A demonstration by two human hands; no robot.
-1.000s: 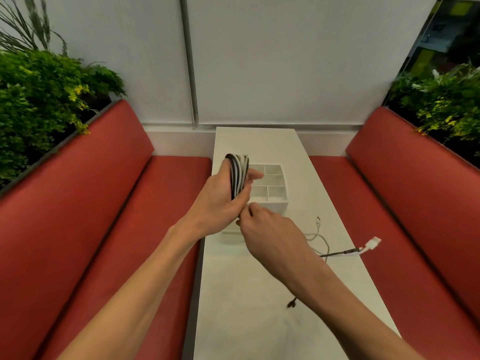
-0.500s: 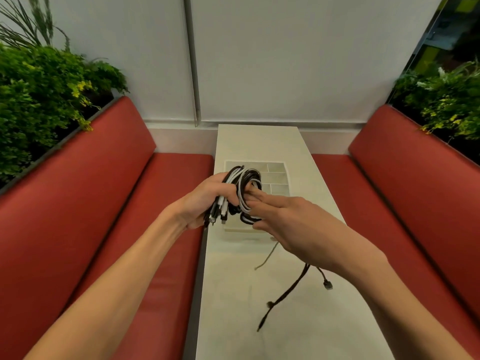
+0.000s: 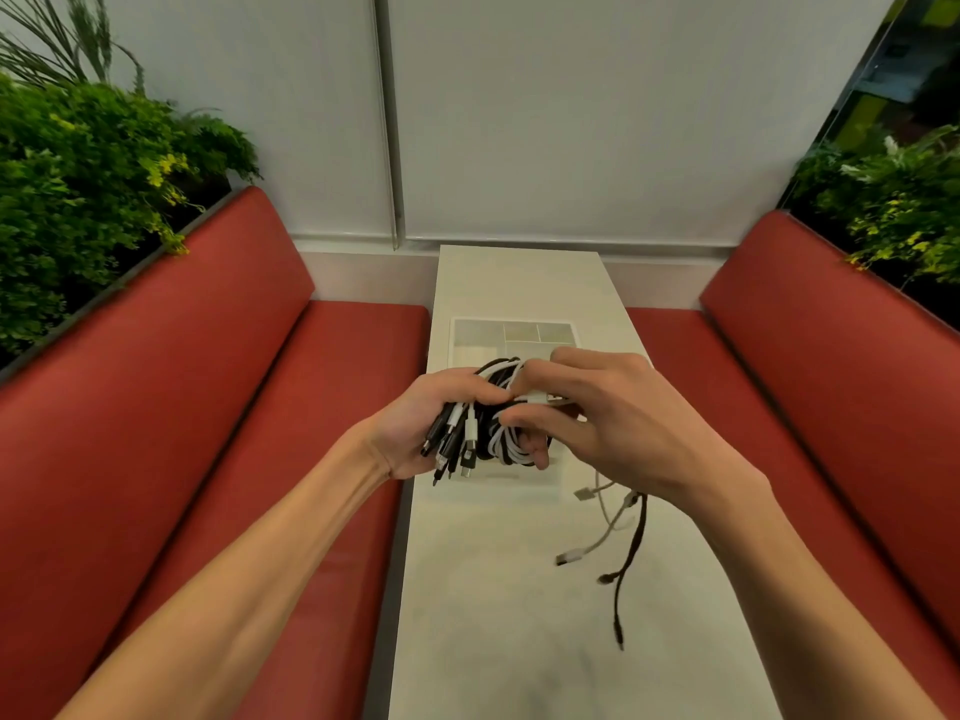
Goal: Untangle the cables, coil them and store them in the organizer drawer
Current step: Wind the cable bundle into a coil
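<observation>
Both hands are raised over the middle of the narrow white table [image 3: 493,605], and they hold a coiled bundle of black and white cables [image 3: 493,439] between them. The left hand [image 3: 426,423] grips the bundle from its left side with fingers curled round the loops. A cluster of black and white plug ends [image 3: 457,452] sticks out beneath its thumb, pointing toward the near edge. The right hand [image 3: 628,428] meets the bundle from the right. Its thumb and fingers close in a narrow pinch on a white strand and plug [image 3: 545,398] at the top of the coil, and its lower fingers are hooked into the white loops. Beneath the right wrist, loose tails drop toward the right half of the table: a white cable end [image 3: 605,535] and a longer black cable end [image 3: 631,553]. Both are blurred, and whether they touch the tabletop cannot be told. The white organizer drawer [image 3: 511,332] lies flat on the table beyond the hands, nearer the left edge than the right. Its divided compartments face up and its near part is hidden behind the hands and the bundle. A red upholstered bench [image 3: 208,407] runs along the left edge and another red bench [image 3: 831,387] along the right. Leafy green plants [image 3: 78,189] rise behind the left backrest and more foliage [image 3: 898,200] behind the right. A pale wall panel [image 3: 571,122] closes off the far edge.
</observation>
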